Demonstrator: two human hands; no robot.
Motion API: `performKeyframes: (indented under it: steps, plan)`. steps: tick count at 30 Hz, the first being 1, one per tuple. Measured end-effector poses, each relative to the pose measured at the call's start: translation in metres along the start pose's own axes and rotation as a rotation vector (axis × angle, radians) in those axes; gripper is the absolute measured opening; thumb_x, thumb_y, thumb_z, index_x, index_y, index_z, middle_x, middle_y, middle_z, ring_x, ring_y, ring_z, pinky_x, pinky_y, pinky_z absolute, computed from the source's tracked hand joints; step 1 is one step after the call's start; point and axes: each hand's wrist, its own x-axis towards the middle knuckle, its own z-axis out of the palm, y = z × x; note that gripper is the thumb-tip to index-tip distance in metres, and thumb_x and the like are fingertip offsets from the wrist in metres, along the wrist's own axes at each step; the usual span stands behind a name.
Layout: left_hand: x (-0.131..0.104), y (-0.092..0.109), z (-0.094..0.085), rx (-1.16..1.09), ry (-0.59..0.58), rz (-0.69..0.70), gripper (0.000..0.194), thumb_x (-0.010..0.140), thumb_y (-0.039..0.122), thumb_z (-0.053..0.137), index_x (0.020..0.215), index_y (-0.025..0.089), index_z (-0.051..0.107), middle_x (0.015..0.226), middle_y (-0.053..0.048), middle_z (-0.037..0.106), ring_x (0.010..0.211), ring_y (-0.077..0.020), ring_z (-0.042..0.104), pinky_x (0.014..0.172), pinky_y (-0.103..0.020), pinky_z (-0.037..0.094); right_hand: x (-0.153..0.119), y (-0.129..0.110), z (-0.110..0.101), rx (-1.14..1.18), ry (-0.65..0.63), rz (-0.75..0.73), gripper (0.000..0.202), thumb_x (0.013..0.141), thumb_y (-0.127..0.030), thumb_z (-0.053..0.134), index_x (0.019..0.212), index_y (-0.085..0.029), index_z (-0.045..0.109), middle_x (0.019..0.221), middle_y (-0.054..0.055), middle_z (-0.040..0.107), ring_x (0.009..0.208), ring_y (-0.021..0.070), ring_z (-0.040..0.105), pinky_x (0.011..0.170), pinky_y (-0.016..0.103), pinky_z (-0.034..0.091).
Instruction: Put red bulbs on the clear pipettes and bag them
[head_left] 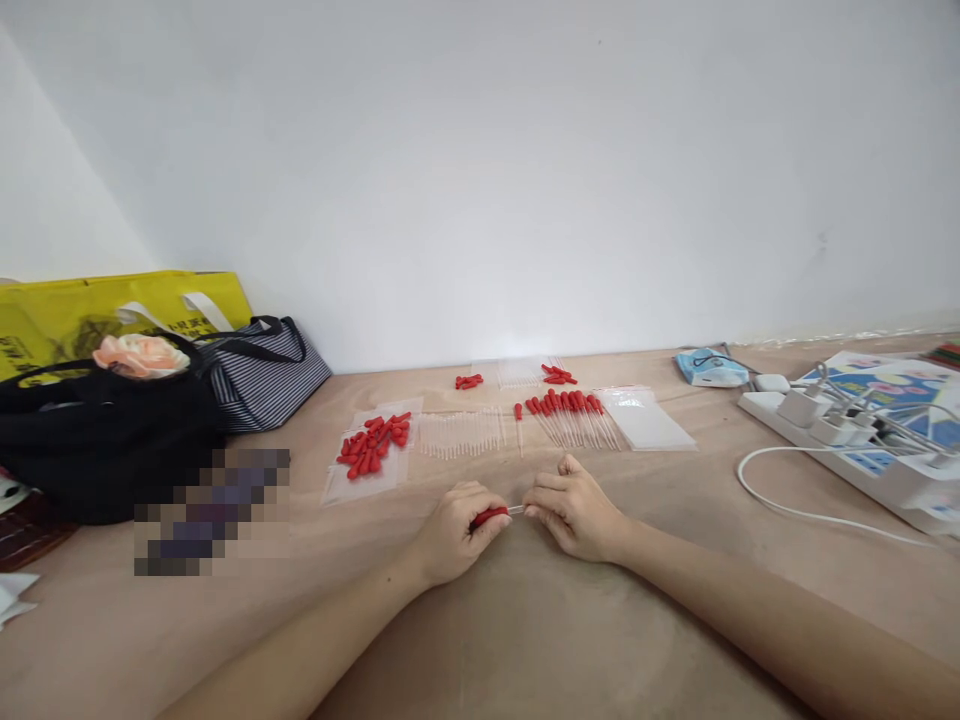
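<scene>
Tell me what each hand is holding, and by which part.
The left hand grips a red bulb around its body. The right hand pinches a clear tube just past the short stretch showing between the hands; its far end is hidden.

bulbs [364,463]: smooth, rubbery | tubes [461,432]: glassy | pouch [649,418]: glossy plastic | wall [480,180]: matt

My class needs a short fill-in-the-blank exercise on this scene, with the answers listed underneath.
1. The bulb in the left hand is coloured ____.
2. The hand gripping the clear tube is the person's ____ one.
3. A peach flower adorns the ____ bag.
4. The power strip is coloured ____.
Missing words: red; right; black; white.
</scene>
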Motion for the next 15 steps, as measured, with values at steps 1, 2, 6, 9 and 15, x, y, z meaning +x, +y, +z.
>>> performKeyframes:
  steps: [1, 2, 6, 9, 15]
  plan:
    - [0.0001, -0.0002, -0.001, 0.0, 0.003, -0.004, 0.024, 0.084, 0.029, 0.042, 0.073, 0.017, 0.059, 0.067, -0.003, 0.059, 0.065, -0.0149, 0.052, 0.067, -0.027, 0.039, 0.0003, -0.0002, -0.0007, 0.007, -0.003, 0.009, 0.021, 0.085, -0.019, 0.036, 0.081, -0.017, 0.056, 0.07, 0.001, 0.057, 0.06, 0.0104, 0.044, 0.064, 0.029, 0.023]
    - [0.0, -0.0005, -0.0022, -0.003, 0.006, -0.01, 0.022, 0.083, 0.03, 0.043, 0.074, 0.018, 0.059, 0.068, -0.003, 0.06, 0.066, -0.015, 0.052, 0.068, -0.028, 0.039, 0.0005, -0.0001, -0.0012, 0.009, -0.004, 0.018, 0.021, 0.085, -0.02, 0.036, 0.082, -0.017, 0.057, 0.07, 0.001, 0.058, 0.061, 0.0106, 0.045, 0.064, 0.029, 0.023]
    - [-0.0018, -0.0039, -0.0083, -0.03, 0.016, -0.054, 0.016, 0.08, 0.03, 0.05, 0.088, 0.02, 0.059, 0.08, -0.002, 0.063, 0.074, -0.0158, 0.055, 0.073, -0.028, 0.04, -0.0005, 0.0027, -0.0023, -0.004, 0.009, 0.049, 0.021, 0.086, -0.021, 0.037, 0.086, -0.017, 0.058, 0.073, 0.002, 0.059, 0.065, 0.0115, 0.047, 0.066, 0.029, 0.024]
    - [-0.0033, -0.0069, -0.0108, -0.037, 0.03, -0.077, 0.018, 0.08, 0.031, 0.051, 0.091, 0.019, 0.059, 0.084, -0.003, 0.063, 0.076, -0.0158, 0.055, 0.074, -0.028, 0.041, -0.0025, 0.0062, -0.002, -0.001, 0.018, 0.056, 0.021, 0.086, -0.022, 0.038, 0.087, -0.018, 0.058, 0.074, 0.002, 0.059, 0.067, 0.0115, 0.048, 0.067, 0.029, 0.025]
    - [-0.0042, -0.0085, -0.0076, 0.04, 0.075, 0.02, 0.018, 0.084, 0.022, 0.044, 0.08, 0.019, 0.061, 0.074, -0.002, 0.062, 0.072, -0.0151, 0.054, 0.073, -0.03, 0.039, -0.0018, 0.0068, -0.0006, -0.079, 0.051, 0.018, 0.02, 0.084, -0.026, 0.042, 0.081, -0.019, 0.061, 0.069, 0.001, 0.058, 0.07, 0.0127, 0.045, 0.068, 0.03, 0.024]
